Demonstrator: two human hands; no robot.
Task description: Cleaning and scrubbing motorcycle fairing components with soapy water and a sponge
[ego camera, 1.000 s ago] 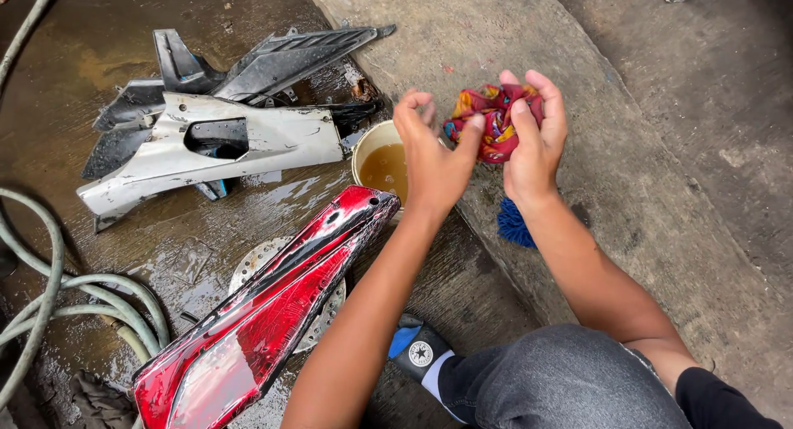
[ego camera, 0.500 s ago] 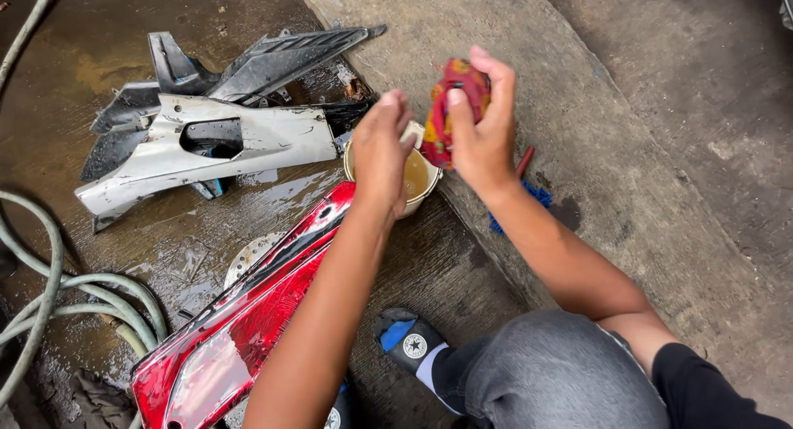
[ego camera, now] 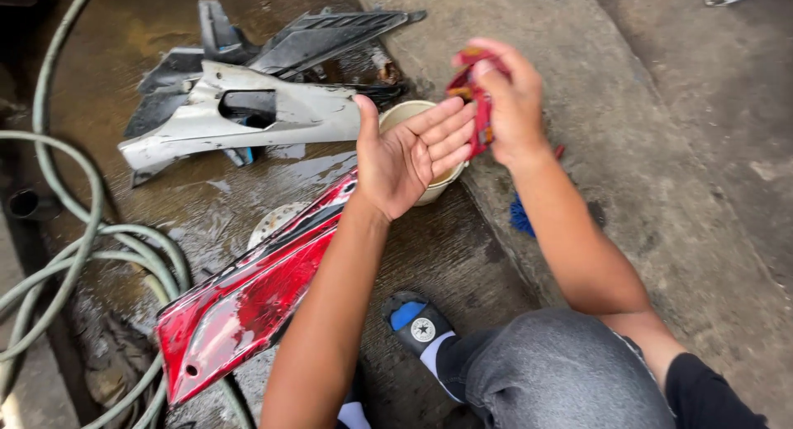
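Nearest the camera, the person crouched on the wet floor [ego camera: 206, 33], a knee in grey trousers [ego camera: 562, 371] bent low at the bottom edge and a dark shoe with a blue insole and white sock [ego camera: 417, 326] planted just left of it. To the left of the shoe lay a long glossy red body panel [ego camera: 248, 301], slanting from the lower left up toward the middle, its surface wet and reflective. Pale green hoses [ego camera: 83, 247] looped over the floor along the left edge, passing beside the panel's lower end. Above the panel, the left hand [ego camera: 413, 152] was raised palm up, its grip fully spread with the fingers straight and holding nothing; the fingertips pointed toward the red cloth [ego camera: 472, 94] and lay just beside it, though contact could not be judged. The right hand [ego camera: 512, 103] had its grip closed around that cloth, a crumpled red rag with yellow and dark markings, pinched between thumb and fingers and held up in the air above the edge of the raised concrete step [ego camera: 644, 148]. Beneath the left hand stood a cream-coloured bucket [ego camera: 405, 115], mostly hidden by the palm. A blue bristly thing [ego camera: 520, 216] showed on the step behind the right forearm. Farther off, near the top left, a white body panel [ego camera: 248, 123] lay on the floor with dark grey panels [ego camera: 314, 37] touching it behind.
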